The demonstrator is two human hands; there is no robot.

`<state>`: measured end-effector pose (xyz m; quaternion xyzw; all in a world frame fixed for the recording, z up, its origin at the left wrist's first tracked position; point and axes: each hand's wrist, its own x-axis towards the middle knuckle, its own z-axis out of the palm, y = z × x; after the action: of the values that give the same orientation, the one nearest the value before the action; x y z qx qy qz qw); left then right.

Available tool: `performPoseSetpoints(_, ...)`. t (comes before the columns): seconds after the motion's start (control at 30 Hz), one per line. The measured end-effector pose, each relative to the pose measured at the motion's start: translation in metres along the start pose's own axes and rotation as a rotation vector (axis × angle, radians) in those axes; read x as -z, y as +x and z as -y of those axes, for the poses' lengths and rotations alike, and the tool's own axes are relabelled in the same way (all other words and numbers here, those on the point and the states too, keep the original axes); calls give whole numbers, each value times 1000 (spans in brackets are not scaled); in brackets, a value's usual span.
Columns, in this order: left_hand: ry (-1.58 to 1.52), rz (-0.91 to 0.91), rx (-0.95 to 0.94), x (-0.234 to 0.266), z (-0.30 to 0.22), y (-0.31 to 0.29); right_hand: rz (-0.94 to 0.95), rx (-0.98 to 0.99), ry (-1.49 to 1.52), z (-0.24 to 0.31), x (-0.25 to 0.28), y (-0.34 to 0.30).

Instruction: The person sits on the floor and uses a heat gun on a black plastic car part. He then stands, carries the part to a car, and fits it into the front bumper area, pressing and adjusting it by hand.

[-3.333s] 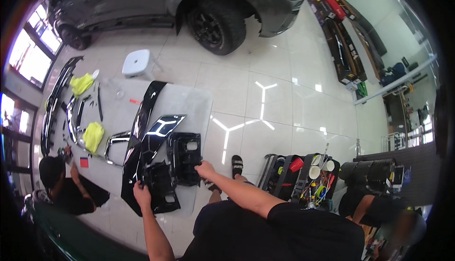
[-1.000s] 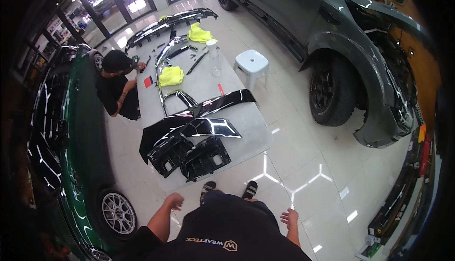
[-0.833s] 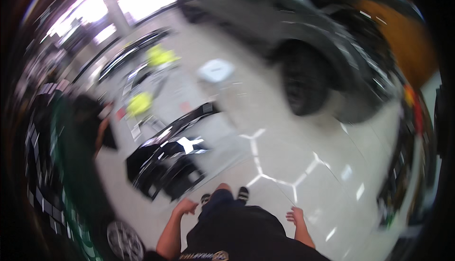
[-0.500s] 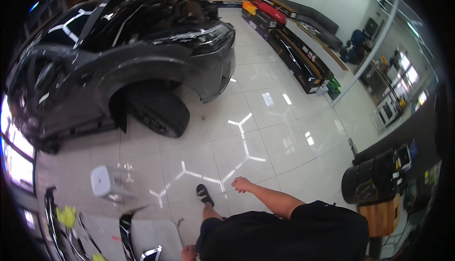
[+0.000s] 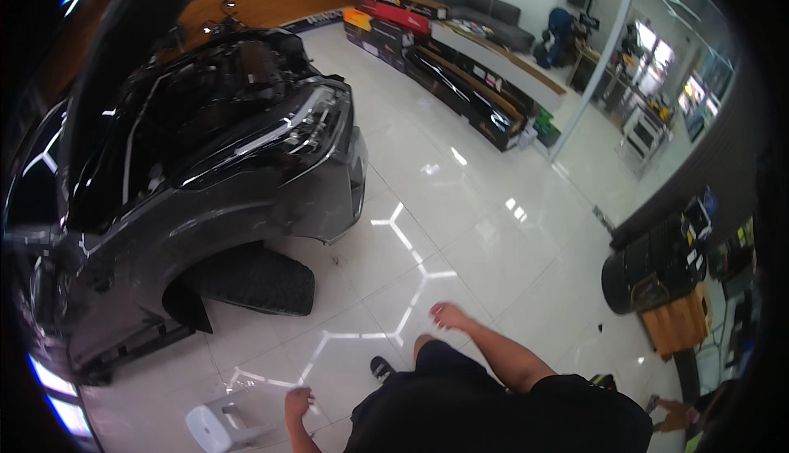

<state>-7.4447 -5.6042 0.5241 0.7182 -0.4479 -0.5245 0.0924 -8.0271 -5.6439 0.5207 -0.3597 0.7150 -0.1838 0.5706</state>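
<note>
My left hand [image 5: 298,402] hangs low in front of me, its fingers loosely bent and a little apart, holding nothing that I can see. The white plastic stool [image 5: 209,428] stands on the floor to its left, apart from it. Out ahead over the tiles is my right hand [image 5: 449,316], slightly smeared, with relaxed fingers and no visible object in it. Neither hand touches anything. To the left is a dark grey vehicle [image 5: 238,214], its hood [image 5: 123,50] raised over the exposed engine bay and its front tyre [image 5: 267,280] turned outward.
Long cardboard boxes [image 5: 468,95] line the floor beyond, near a grey sofa [image 5: 493,17]. A pale post [image 5: 598,62] rises at the right. Nearer stand a black drum [image 5: 649,272] and a wooden piece [image 5: 678,321]. A brownish shape [image 5: 674,414] at lower right is unclear.
The view has turned and shifted forward, bringing the vehicle's front closer and the stool lower. My left hand has come up into fuller view. The grey table with trim parts has left the picture.
</note>
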Motion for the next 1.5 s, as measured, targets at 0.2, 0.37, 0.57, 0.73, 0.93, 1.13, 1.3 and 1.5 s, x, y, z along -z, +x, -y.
performPoseSetpoints(0.2, 83, -60, -276, 51, -210, 77, -560, -314, 522, -126, 57, 37)
performPoseSetpoints(0.37, -26, -17, -265, 9, -286, 128, -428, -594, -6, -171, 60, 53)
performPoseSetpoints(0.57, 370, 127, -84, -63, -309, 137, -597, 219, -184, 95, 107, 184)
performPoseSetpoints(0.73, -32, -20, 73, -69, -332, 106, -427, 1050, -115, 433, 141, 278)
performPoseSetpoints(0.93, -217, -232, 329, -76, -302, 55, -527, 1184, -274, 615, 162, 334)
performPoseSetpoints(1.13, -87, -122, 108, -95, -249, 42, -443, 1242, -333, 603, 158, 341)
performPoseSetpoints(1.3, -475, -147, 436, -90, -251, 85, -393, 1296, -353, 588, 158, 341)
performPoseSetpoints(1.5, -359, -299, 385, -75, -344, 117, -258, 1396, -312, 573, 163, 331)
